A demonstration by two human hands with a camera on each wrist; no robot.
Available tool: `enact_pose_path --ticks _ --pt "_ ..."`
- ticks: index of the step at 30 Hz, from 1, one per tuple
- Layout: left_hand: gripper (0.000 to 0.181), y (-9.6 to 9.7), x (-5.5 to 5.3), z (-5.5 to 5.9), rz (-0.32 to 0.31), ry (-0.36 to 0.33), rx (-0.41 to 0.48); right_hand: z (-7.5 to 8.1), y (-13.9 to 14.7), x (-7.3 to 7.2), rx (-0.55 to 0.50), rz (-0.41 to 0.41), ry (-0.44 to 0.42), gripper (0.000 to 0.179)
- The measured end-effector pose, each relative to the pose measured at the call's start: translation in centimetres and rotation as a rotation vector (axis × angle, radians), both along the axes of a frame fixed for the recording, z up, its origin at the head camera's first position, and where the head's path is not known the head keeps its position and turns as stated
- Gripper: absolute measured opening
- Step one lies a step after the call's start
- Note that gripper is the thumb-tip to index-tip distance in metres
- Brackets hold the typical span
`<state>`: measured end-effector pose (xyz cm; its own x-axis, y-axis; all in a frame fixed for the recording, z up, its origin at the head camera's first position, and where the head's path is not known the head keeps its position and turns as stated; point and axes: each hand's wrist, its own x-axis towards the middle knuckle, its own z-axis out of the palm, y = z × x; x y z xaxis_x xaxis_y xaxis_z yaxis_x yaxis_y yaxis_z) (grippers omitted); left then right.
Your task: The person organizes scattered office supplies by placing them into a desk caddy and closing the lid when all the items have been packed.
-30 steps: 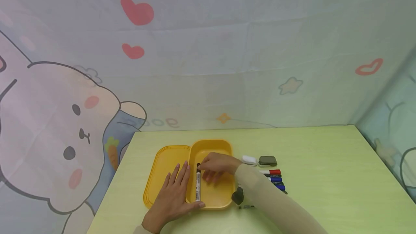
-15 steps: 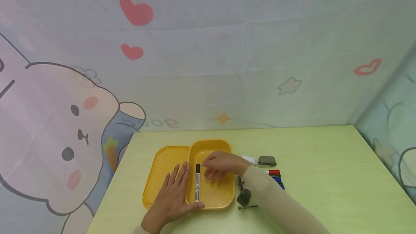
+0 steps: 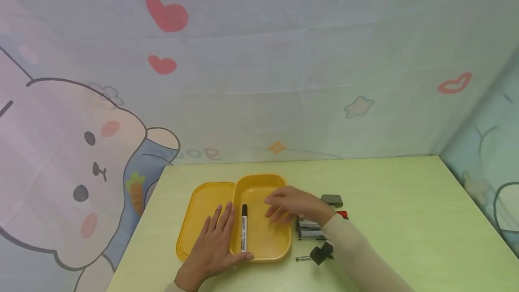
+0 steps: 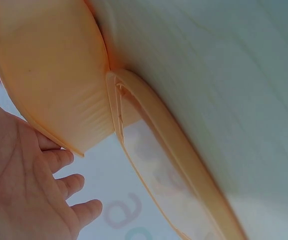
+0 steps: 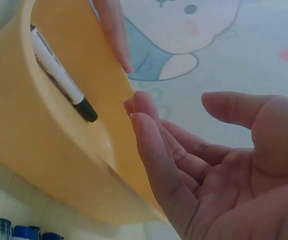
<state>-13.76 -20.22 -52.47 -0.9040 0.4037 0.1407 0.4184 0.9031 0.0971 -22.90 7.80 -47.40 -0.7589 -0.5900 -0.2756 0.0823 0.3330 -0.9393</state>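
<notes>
A yellow plastic box (image 3: pixel 265 240) stands on the table, its lid (image 3: pixel 200 202) spread flat at its left. One marker (image 3: pixel 244 228) with a white barrel and black cap lies lengthwise inside, along the box's left side. My left hand (image 3: pixel 212 247) rests at the box's left edge, fingers straight, thumb along the near rim. In the left wrist view its fingertips touch the rim. Over the right part of the box is my right hand (image 3: pixel 298 204), fingers loosely bent. The right wrist view shows nothing between that thumb and the fingers (image 5: pixel 156 155).
Right of the box lie several markers (image 3: pixel 310 225), partly under my right forearm; one red cap (image 3: pixel 342 214) shows. A dark grey-green object (image 3: pixel 332 200), perhaps a stapler, lies behind them. A thin pen-like item (image 3: pixel 302 258) lies nearer me. A printed cloth (image 3: pixel 243 102) hangs behind the table.
My right hand has come away from the marker's cap and moved right, towards the box's right rim. The marker stays in the box. My left hand has kept its place.
</notes>
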Motion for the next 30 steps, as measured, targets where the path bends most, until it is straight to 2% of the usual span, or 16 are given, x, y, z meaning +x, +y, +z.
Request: enact_pose_path --ticks 9,16,30 --pt "0.122 0.0 0.1 0.1 0.008 -0.015 -0.008 0.0 2.3 0.8 -0.055 -0.022 -0.02 0.044" --pt "0.122 0.1 0.2 0.3 0.012 -0.018 -0.003 0.4 3.9 1.5 -0.066 -0.057 -0.032 0.047" --pt "0.122 0.1 0.2 0.1 0.007 -0.004 -0.002 -0.1 7.3 2.6 -0.08 -0.143 -0.071 0.05"
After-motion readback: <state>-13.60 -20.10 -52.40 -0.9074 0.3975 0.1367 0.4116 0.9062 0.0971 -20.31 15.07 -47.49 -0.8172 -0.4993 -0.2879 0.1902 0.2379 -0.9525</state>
